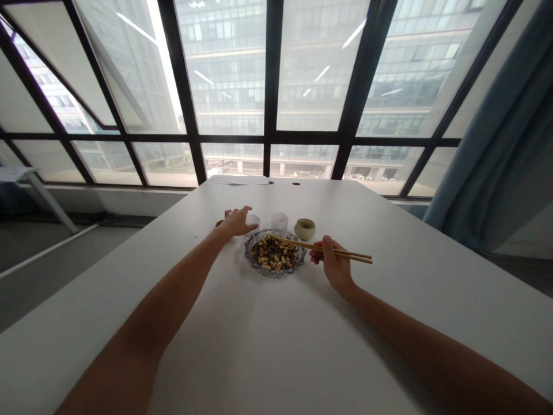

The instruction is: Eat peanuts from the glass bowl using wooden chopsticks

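Observation:
A scalloped glass bowl point(276, 271) of mixed nuts and dark seeds point(274, 252) stands mid-table. My right hand point(334, 262), at the bowl's right, holds wooden chopsticks point(354, 256) whose tips reach over the bowl's contents. Beyond the bowl's left rim, my left hand point(235, 223) is spread beside a clear cup point(253, 221); whether it touches the cup cannot be told. Another clear cup point(280, 221) stands behind the bowl, with a pale green cup point(305, 229) to its right. A dark round item point(219, 223) is partly hidden by my left hand.
The white table point(242, 346) extends toward the windows. Papers point(237, 180) lie at its far edge, near two dark round spots point(296, 184). A blue curtain point(488, 132) hangs at the right, and another table point(17, 174) stands at the far left.

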Demonstrator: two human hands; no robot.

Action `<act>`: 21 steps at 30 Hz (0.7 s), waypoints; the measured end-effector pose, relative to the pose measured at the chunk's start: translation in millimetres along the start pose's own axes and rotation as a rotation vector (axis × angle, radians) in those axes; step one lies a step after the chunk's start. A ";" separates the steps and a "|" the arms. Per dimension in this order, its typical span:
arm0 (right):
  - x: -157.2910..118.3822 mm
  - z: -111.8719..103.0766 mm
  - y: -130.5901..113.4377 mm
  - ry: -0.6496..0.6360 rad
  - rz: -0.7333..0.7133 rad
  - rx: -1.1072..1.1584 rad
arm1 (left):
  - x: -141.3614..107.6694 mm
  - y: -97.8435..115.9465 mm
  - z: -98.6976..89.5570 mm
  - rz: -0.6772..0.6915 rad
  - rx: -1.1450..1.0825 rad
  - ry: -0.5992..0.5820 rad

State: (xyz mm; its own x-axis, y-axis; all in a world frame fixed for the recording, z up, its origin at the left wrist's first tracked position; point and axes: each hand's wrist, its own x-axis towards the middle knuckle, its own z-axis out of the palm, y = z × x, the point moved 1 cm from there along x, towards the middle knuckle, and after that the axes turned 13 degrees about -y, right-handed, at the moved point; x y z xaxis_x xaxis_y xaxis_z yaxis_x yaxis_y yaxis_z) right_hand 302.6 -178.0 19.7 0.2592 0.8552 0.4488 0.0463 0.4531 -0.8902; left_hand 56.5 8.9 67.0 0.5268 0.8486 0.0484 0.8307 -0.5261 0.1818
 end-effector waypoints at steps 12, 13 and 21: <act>-0.2 2.0 -1.8 -0.012 -0.013 -0.037 | 20.6 -18.2 -13.7 0.082 -0.167 -0.098; -0.1 1.9 -1.9 -0.013 -0.015 -0.030 | 19.8 -18.4 -14.0 0.112 -0.154 -0.090; 0.3 1.9 -2.9 0.007 -0.017 -0.054 | 9.8 -10.1 -17.5 0.273 -0.007 -0.006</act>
State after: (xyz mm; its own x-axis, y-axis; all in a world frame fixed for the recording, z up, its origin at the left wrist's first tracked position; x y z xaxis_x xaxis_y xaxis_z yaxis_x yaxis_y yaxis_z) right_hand 300.7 -178.5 22.6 0.2649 0.8457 0.4633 0.1031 0.4528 -0.8856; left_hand 50.1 23.5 82.8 0.7325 0.6747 0.0913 0.6562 -0.7353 0.1692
